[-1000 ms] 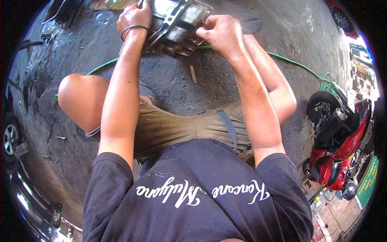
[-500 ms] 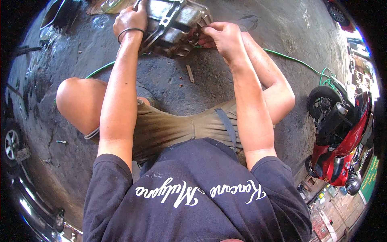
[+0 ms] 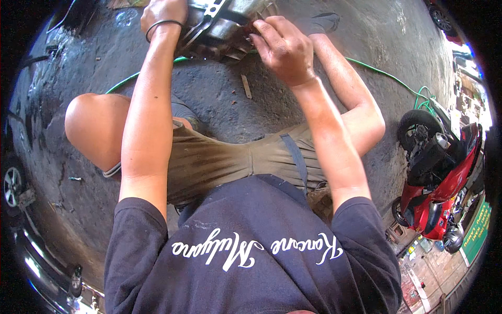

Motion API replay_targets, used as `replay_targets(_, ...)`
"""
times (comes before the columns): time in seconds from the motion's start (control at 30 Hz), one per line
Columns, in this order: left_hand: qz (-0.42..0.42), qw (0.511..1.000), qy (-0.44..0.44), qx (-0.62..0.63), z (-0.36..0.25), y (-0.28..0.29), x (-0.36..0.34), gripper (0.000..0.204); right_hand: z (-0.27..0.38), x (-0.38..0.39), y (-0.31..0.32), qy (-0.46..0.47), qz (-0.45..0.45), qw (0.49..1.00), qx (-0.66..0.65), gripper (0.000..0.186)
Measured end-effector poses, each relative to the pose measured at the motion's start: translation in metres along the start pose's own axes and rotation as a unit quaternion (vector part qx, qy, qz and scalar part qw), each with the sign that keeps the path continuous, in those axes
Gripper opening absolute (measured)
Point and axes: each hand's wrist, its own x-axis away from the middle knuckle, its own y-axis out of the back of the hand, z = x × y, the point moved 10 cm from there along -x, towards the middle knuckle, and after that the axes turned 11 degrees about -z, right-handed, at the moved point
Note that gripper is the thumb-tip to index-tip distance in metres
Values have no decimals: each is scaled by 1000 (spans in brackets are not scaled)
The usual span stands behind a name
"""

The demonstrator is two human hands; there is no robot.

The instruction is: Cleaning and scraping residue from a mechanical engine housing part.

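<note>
Oily concrete floor (image 3: 219, 99) lies under a metal engine casing (image 3: 225, 26) at 12 o'clock. Left hand (image 3: 164, 13) grips its left side; right hand (image 3: 285, 47) curls closed on its right edge.

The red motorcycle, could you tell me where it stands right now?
In the head view, the red motorcycle stands far right, beside the green hose.
</note>
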Motion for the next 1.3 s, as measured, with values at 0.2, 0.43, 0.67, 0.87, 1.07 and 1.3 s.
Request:
replay_targets(0.2,6,1000,6,9,2,2,-4,59,45,-23,0,224,84,971,25,8)
replay_targets(0.43,-7,1000,10,6,8,-5,-5,59,32,-19,-32,259,204,933,145,7)
replay_targets(0.67,-23,999,28,22,21,-3,-11,59,-25,-58,9,29,66,995,73,12)
replay_targets(0.87,-7,999,32,42,19,-5,-15,60,-60,-14,28,-135,56,988,44,15)
replay_targets(1.07,-4,999,30,16,26,-9,-18,61,-107,3,56,-209,-27,963,168,20)
replay_targets(1.3,0,999,40,1,33,-9,-23,62,-119,39,48,-351,42,934,54,14)
